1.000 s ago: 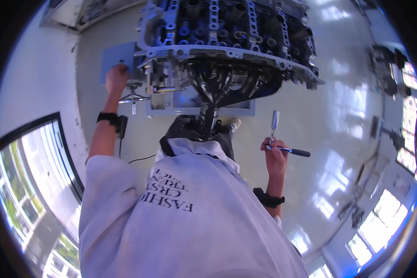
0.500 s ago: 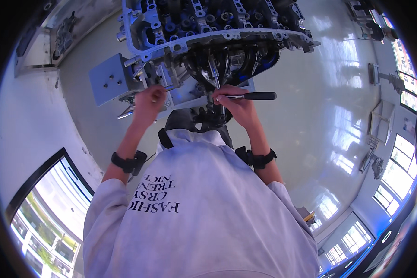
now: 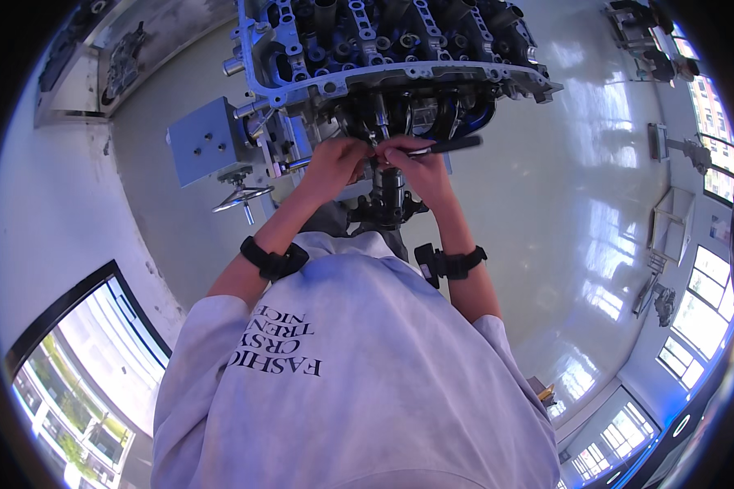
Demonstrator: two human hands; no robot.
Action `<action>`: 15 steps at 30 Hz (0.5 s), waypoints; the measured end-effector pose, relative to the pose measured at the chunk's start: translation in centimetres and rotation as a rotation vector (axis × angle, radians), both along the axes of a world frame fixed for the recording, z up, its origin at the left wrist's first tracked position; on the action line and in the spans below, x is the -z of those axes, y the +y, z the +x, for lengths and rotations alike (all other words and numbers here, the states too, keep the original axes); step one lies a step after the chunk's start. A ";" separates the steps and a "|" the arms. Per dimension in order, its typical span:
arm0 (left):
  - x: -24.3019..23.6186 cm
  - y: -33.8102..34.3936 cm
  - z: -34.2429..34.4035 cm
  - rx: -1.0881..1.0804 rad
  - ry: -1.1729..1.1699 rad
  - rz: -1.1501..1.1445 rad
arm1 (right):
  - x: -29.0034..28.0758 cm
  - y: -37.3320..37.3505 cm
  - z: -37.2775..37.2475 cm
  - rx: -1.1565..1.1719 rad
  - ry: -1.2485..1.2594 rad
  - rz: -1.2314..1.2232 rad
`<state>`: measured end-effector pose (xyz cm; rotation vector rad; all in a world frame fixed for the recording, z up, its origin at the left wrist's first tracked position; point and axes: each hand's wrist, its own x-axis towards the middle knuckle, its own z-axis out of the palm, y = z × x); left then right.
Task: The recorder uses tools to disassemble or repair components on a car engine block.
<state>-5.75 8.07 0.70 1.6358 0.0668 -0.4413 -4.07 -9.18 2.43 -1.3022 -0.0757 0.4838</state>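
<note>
My right hand point(image 3: 408, 163) grips a ratchet with a black handle point(image 3: 457, 145) and a chrome shaft point(image 3: 382, 114), upright among the branches of the black exhaust manifold point(image 3: 477, 116). My left hand point(image 3: 342, 163) has come beside it, fingers curled close to the ratchet head; what they hold, if anything, is hidden. Both hands are just below the engine head point(image 3: 383, 68), a large metal casting with open bores and rails, mounted on a stand. A crank wheel point(image 3: 241, 198) hangs from the stand's left side.
A grey box with knobs point(image 3: 190, 148) is left of the stand. A metal bench point(image 3: 86, 81) with parts runs along the left wall. At the far right, a trolley point(image 3: 672, 216) and other metal assemblies point(image 3: 665, 301) line the windowed wall over the glossy floor.
My right hand has brought the ratchet from low right up under the engine head. My left hand has moved from the grey box to the middle, beside my right.
</note>
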 end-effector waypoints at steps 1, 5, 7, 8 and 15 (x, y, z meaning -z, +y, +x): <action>0.0 -0.1 0.1 -0.030 0.022 -0.023 | 0.2 0.2 0.3 0.001 0.058 -0.059; -0.1 -0.2 0.1 -0.076 -0.011 -0.065 | 1.2 1.1 0.7 0.193 0.582 0.665; 0.0 0.0 -0.1 -0.058 -0.002 -0.079 | 1.6 1.2 0.7 0.216 0.765 0.992; 0.1 0.1 -0.3 -0.083 -0.021 -0.069 | 1.7 1.2 0.6 0.158 0.719 0.964; 1.2 1.0 -0.9 -0.050 0.041 -0.134 | 0.4 1.1 1.2 -0.057 -0.496 -0.553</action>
